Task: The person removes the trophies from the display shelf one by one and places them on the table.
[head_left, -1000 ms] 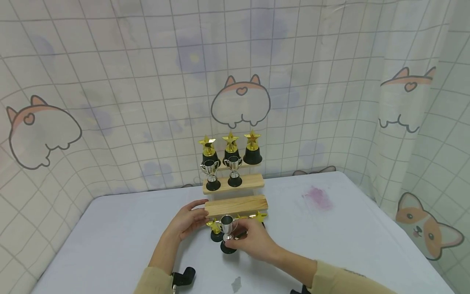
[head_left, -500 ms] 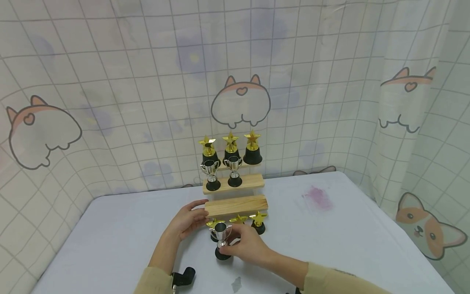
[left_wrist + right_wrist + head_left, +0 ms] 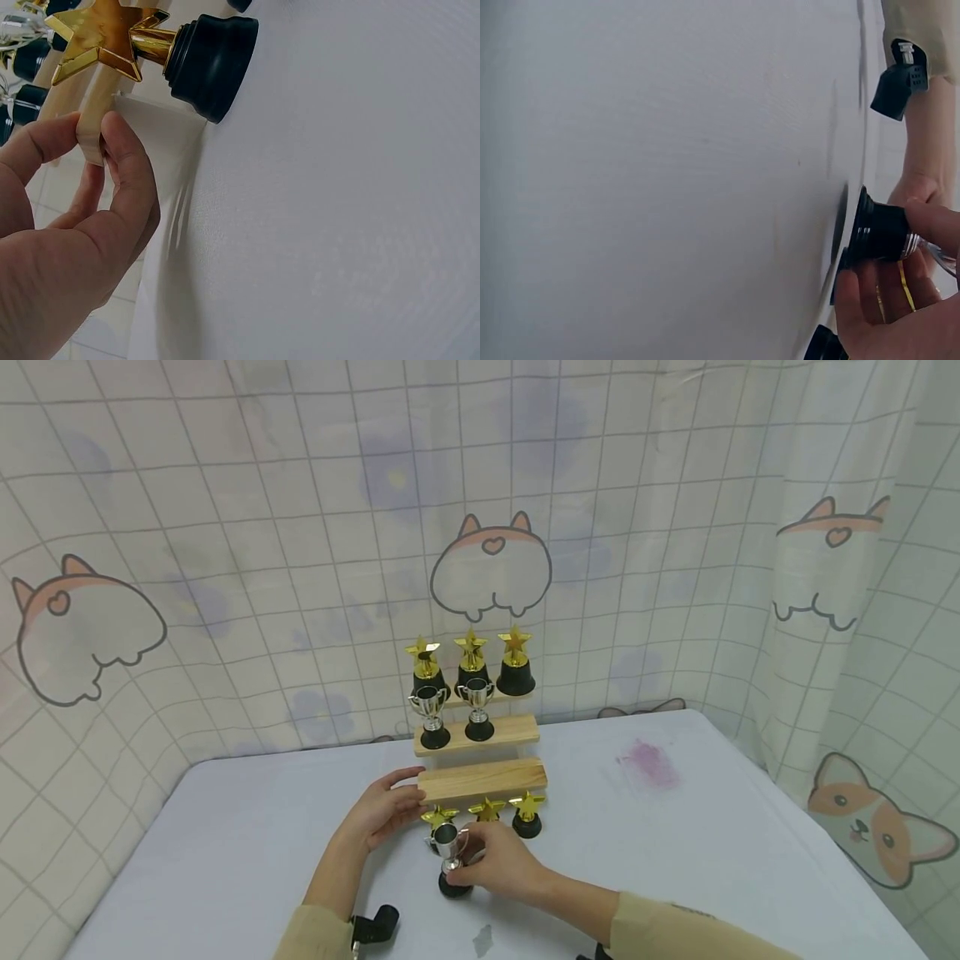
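Observation:
My right hand [image 3: 501, 862] holds a silver trophy cup [image 3: 447, 841] by its lower part, upright in front of a row of gold star trophies [image 3: 527, 806]. In the right wrist view the thumb and fingers are about the cup's black base [image 3: 881, 231], close to the white cloth. My left hand [image 3: 385, 810] pinches the left end of the lowest wooden shelf [image 3: 483, 779] between thumb and fingers. Close by that hand in the left wrist view is a star trophy [image 3: 112, 37]. Two silver cups [image 3: 477, 693] stand on the middle shelf [image 3: 517, 731].
Several gold star trophies [image 3: 516, 652] line the top shelf, at the back by the grid-patterned curtain [image 3: 300, 568]. White cloth covers the table [image 3: 637, 843], with a pink stain [image 3: 651, 764] at right. A black camera [image 3: 377, 925] is worn on the left wrist.
My right hand has brought the silver trophy cup slightly left and toward me, uncovering the right-hand star trophies in the front row. The left hand stays on the shelf end.

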Tool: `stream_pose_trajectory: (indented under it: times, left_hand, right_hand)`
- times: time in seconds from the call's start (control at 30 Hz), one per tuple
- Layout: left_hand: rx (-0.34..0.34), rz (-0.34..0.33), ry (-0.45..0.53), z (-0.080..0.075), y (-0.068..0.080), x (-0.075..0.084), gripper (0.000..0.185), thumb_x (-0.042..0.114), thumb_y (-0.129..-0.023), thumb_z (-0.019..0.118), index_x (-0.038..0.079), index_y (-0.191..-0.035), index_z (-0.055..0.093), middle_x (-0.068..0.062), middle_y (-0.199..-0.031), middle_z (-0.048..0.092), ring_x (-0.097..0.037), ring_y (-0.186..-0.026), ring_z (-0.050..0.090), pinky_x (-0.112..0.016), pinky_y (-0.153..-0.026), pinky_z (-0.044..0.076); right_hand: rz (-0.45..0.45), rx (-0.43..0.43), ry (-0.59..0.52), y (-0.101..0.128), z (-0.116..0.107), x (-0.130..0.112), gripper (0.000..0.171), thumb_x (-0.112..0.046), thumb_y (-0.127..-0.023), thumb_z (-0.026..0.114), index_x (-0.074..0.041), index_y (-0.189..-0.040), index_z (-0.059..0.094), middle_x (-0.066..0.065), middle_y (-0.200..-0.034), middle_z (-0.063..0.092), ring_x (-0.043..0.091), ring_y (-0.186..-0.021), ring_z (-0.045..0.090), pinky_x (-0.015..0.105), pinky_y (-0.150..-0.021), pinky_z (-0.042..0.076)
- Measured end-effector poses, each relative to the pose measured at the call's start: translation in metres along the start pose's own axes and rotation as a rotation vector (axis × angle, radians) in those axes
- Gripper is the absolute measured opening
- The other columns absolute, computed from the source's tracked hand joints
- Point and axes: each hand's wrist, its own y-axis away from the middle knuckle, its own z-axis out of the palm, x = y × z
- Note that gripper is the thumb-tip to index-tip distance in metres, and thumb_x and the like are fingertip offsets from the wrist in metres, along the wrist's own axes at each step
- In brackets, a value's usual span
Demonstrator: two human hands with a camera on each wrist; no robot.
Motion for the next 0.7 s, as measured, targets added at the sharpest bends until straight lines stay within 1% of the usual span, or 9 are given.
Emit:
stream_pose_trajectory:
  times: [0.2,0.4,0.57,0.7]
  left_hand:
    - [-0.001,0.004,0.009,-0.0011,-0.0018,-0.002,0.056,-0.003,-0.092,0.065,-0.002,-0.146,0.05,-0.025,-0.122,0.059,-0.019,-0.09,0.068,-0.031,-0.082,0.059]
    - [0.001,0.004,0.006,-0.0016,-0.0009,-0.0022,0.056,-0.002,-0.093,0.065,-0.002,-0.147,0.049,-0.024,-0.122,0.059,-0.019,-0.09,0.068,-0.031,-0.082,0.059]
    - [0.001,-0.001,-0.002,-0.0001,-0.0001,-0.0012,0.056,-0.001,-0.093,0.065,-0.002,-0.147,0.049,-0.025,-0.125,0.058,-0.02,-0.092,0.068,-0.032,-0.083,0.059]
    - [0.01,-0.003,0.002,0.0008,-0.0004,-0.0007,0.056,-0.002,-0.093,0.065,-0.002,-0.147,0.049,-0.025,-0.124,0.059,-0.02,-0.091,0.068,-0.031,-0.082,0.059]
  right_hand:
    - [-0.004,-0.014,0.041,-0.0033,0.0041,0.0022,0.023,-0.004,-0.079,0.087,-0.012,-0.094,0.071,-0.003,-0.086,0.068,0.011,-0.082,0.065,0.023,-0.07,0.054]
    - [-0.013,-0.006,0.082,-0.0053,0.0066,0.0042,0.028,-0.006,-0.078,0.089,-0.011,-0.098,0.07,-0.006,-0.085,0.068,0.01,-0.081,0.065,0.024,-0.072,0.053]
    - [-0.012,0.001,0.054,-0.0031,0.0051,0.0055,0.03,-0.006,-0.078,0.088,-0.01,-0.101,0.069,-0.003,-0.088,0.068,0.017,-0.086,0.067,0.023,-0.073,0.054]
    - [-0.022,-0.001,0.014,-0.0012,0.0044,0.0048,0.029,-0.003,-0.079,0.086,-0.009,-0.102,0.069,-0.003,-0.09,0.07,0.018,-0.086,0.068,0.02,-0.074,0.055]
